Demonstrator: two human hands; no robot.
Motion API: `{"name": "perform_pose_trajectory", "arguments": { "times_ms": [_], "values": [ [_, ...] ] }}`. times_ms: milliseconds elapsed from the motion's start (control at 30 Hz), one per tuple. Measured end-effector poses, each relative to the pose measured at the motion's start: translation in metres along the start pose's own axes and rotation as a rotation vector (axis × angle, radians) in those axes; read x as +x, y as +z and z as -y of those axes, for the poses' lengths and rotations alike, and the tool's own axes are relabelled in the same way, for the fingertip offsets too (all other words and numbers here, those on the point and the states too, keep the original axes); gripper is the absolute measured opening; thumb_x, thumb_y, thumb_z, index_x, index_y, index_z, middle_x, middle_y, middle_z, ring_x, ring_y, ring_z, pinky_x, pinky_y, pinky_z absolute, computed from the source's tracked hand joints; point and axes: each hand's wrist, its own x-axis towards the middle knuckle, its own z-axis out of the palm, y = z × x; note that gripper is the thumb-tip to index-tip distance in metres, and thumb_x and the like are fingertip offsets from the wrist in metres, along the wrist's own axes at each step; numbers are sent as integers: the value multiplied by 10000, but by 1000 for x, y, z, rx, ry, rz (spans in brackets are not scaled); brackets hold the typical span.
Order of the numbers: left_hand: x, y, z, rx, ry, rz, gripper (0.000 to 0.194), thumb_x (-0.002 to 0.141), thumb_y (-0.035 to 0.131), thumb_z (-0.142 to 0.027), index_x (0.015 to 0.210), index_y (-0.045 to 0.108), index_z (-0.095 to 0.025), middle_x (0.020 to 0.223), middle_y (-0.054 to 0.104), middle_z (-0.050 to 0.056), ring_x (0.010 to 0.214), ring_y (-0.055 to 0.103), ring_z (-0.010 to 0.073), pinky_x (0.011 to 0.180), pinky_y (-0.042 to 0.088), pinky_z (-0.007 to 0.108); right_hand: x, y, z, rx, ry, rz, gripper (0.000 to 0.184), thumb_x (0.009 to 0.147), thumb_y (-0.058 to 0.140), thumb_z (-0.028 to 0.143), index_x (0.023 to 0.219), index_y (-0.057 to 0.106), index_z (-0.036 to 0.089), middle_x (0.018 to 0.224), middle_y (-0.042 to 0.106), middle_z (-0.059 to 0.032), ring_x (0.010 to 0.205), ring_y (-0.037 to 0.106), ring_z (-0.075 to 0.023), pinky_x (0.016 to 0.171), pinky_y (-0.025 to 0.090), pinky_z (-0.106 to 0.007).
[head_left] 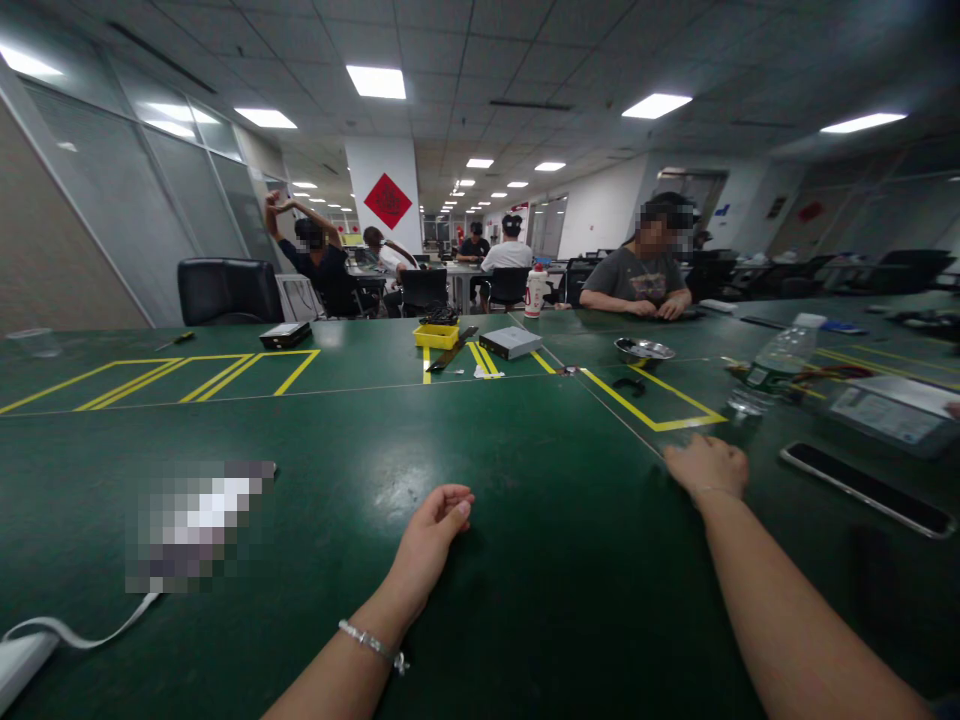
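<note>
My left hand rests on the green table, its fingers loosely curled with the thumb against them. Nothing shows in it, and a bracelet is round that wrist. Further right, my right hand lies back up near a corner of yellow tape. Its fingers bend under toward the tabletop, so whatever they may hold is hidden. Closest to this hand are a clear plastic water bottle and a dark-screened phone.
A blurred-out device with a white cable lies at left. Across the table are a yellow tray, a grey box-shaped drive, a metal bowl and a metal box. A person sits opposite, on the right.
</note>
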Motion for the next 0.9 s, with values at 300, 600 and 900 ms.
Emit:
{"name": "perform_pose_trajectory", "arguments": {
  "times_ms": [300, 600, 900],
  "values": [
    [-4, -1, 9, 596, 438, 62, 252, 738, 526, -234, 981, 595, -252, 1082, 583, 41, 1052, 481, 219, 956, 312, 392, -123, -7, 134, 475, -1037, 130, 388, 801, 426, 306, 1146, 519, 154, 1192, 518, -111, 1142, 418, -209, 967, 327, -417],
    [-4, -6, 21, 1080, 355, 67, 426, 821, 374, -278, 1238, 429, -210, 1347, 390, 84, 1284, 228, 266, 1035, 66, 509, -188, -5, 145, 333, -1300, 419, 576, 798, 423, 459, 1296, 365, 177, 1353, 353, -122, 1265, 251, -268, 998, 244, -489],
    [-8, -7, 17, 1058, 331, 138, 523, 777, 444, -432, 1254, 419, -218, 1378, 334, 88, 1301, 171, 284, 1040, 28, 499, -73, -20, 97, 149, -664, 50, 279, 790, 408, 279, 904, 637, 167, 893, 608, -117, 865, 558, -231, 760, 426, -368]
  ]
}}
